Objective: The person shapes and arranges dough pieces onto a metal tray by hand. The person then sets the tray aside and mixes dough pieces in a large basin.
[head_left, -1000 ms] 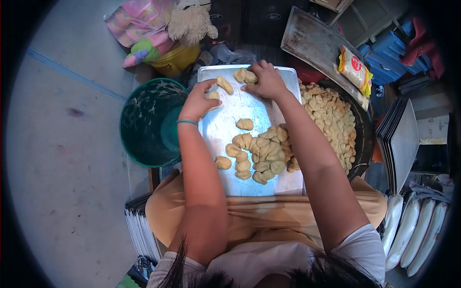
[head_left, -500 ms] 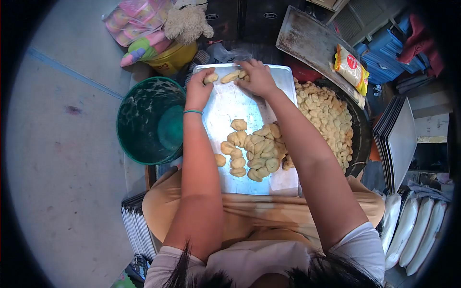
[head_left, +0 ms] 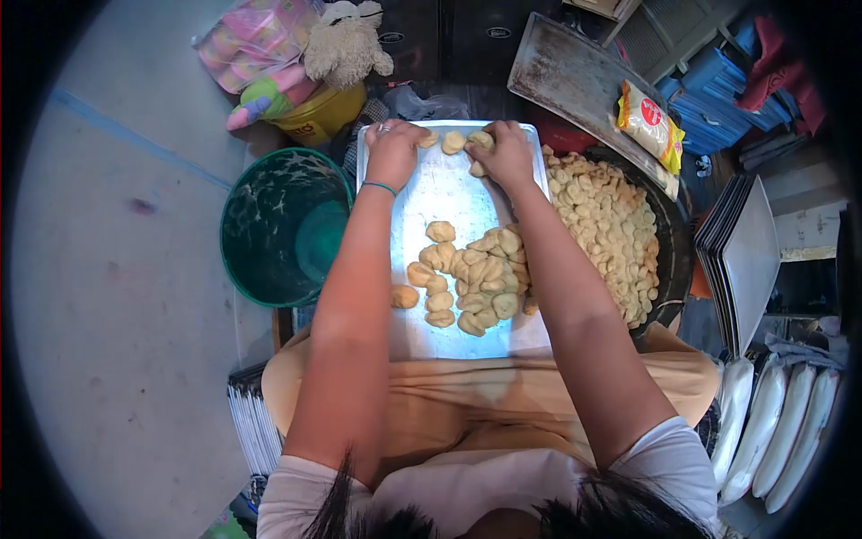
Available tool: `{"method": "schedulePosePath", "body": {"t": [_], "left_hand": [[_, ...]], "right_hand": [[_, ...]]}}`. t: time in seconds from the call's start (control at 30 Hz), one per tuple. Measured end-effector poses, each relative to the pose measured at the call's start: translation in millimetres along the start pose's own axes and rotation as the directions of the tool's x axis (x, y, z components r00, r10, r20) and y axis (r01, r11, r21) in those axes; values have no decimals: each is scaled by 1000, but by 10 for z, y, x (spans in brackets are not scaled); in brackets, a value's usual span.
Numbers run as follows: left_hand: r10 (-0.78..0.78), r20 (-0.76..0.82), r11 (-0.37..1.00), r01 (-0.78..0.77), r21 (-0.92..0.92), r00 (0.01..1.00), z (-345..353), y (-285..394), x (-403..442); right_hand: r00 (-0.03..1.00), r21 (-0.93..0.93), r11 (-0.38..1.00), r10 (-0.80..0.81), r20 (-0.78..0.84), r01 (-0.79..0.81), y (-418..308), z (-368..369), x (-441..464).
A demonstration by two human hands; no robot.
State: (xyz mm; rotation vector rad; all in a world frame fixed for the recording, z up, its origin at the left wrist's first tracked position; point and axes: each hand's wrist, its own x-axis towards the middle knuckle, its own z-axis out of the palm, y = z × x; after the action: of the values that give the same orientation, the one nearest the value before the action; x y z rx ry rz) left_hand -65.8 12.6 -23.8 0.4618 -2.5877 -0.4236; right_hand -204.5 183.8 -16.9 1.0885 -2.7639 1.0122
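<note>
A shiny metal tray [head_left: 462, 199] lies across my lap, with a cluster of pale, rounded dough pieces [head_left: 485, 274] on its nearer half. At the far left corner is my left hand [head_left: 392, 151], its fingers curled at the rim and touching a dough piece [head_left: 428, 139]. My right hand [head_left: 505, 154] is at the far right corner, closed around dough pieces [head_left: 480, 140] that show beside its thumb. Between the hands one dough piece [head_left: 452, 142] rests on the tray. The fingertips of both hands are partly hidden.
A green bucket [head_left: 285, 225] stands left of the tray. To the right, a wide dark basin [head_left: 669, 269] holds many dough pieces. A worn baking tray [head_left: 566, 76] with a yellow packet [head_left: 650, 126] leans behind it. Stacked trays [head_left: 741, 260] stand at far right.
My left hand has moved right and forward over the tray's far corner. My right hand has shifted right, and the dough pieces at the far edge are now spaced differently.
</note>
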Motion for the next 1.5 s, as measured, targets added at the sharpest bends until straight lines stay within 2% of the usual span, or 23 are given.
{"method": "schedulePosePath", "body": {"t": [0.07, 0.1, 0.17, 0.2, 0.3, 0.33, 0.37, 0.43, 0.5, 0.53, 0.63, 0.67, 0.8, 1.07, 1.1, 1.17, 1.2, 1.27, 1.3, 1.33, 1.37, 1.43, 1.5], "left_hand": [[23, -60, 999, -21, 41, 998, 24, 17, -12], [36, -90, 998, -31, 63, 995, 38, 35, -12], [91, -153, 996, -87, 33, 984, 63, 196, 15], [119, -184, 993, -117, 21, 976, 83, 272, 32], [130, 44, 990, -132, 57, 991, 118, 417, 117], [42, 129, 995, -53, 79, 991, 103, 458, 150], [7, 108, 996, -16, 85, 994, 103, 516, 185], [-61, 64, 994, 55, 93, 996, 140, 634, 251], [30, 26, 999, -29, -38, 999, 260, 702, 315], [75, 7, 992, -74, -104, 997, 318, 721, 346], [-68, 208, 996, 78, -38, 976, 307, 722, 465], [-83, 197, 996, 90, -28, 977, 262, 712, 455], [-82, 141, 994, 90, -54, 987, 349, 622, 439], [-47, 57, 998, 45, 37, 997, 415, 662, 450], [-80, 134, 997, 78, 22, 988, 354, 691, 478], [-143, 290, 989, 150, 0, 946, 227, 740, 534], [-52, 280, 997, 65, -39, 959, 211, 721, 534], [131, 251, 988, -105, -115, 959, 191, 654, 521], [204, 303, 979, -187, -84, 931, 204, 632, 533], [269, 356, 962, -267, -58, 895, 211, 602, 565], [329, 409, 938, -345, -36, 851, 217, 569, 599], [304, 476, 942, -334, -22, 825, 270, 546, 737], [272, 537, 950, -312, -18, 799, 315, 546, 856]], "right_hand": [[995, -101, 995, -31, -96, 21, 47, -30, -25], [1000, 104, 995, 6, -25, -3, 129, -3, 18], [991, 489, 867, 33, 132, -94, 305, 55, 135], [992, 486, 871, 18, 121, -75, 259, 5, 144], [997, 450, 893, -37, 70, 2, 188, -69, 160], [997, 418, 907, -68, 40, 45, 244, -37, 163], [995, 383, 920, -101, 8, 90, 293, -22, 177], [988, 173, 974, -153, 15, 148, 296, -98, 126], [984, 46, 983, -176, -12, 176, 268, -124, -2], [985, 83, 982, -171, -12, 172, 304, -109, 3], [993, 168, 983, -87, 74, 74, 440, -153, 81], [999, 253, 967, -22, 49, 9, 502, -201, 75], [999, 319, 947, 24, 44, -36, 678, -304, 114], [981, 426, 904, 114, -160, -36, 757, -304, 247], [975, 449, 892, 141, -172, -50, 758, -313, 257], [996, 380, 925, 20, -82, 13, 753, -291, 262], [999, 346, 937, -39, -32, 48, 750, -278, 265], [980, 26, 985, -167, -109, 170, 548, -335, 88], [962, -140, 965, -238, -130, 220, 472, -353, 21], [966, -193, 952, -253, -48, 239, 528, -300, 25], [969, -74, 969, -241, -60, 236, 625, -230, 66], [974, 163, 961, -211, -84, 222, 744, -161, 170], [979, 251, 951, -148, -138, 179, 681, -216, 142]]}}
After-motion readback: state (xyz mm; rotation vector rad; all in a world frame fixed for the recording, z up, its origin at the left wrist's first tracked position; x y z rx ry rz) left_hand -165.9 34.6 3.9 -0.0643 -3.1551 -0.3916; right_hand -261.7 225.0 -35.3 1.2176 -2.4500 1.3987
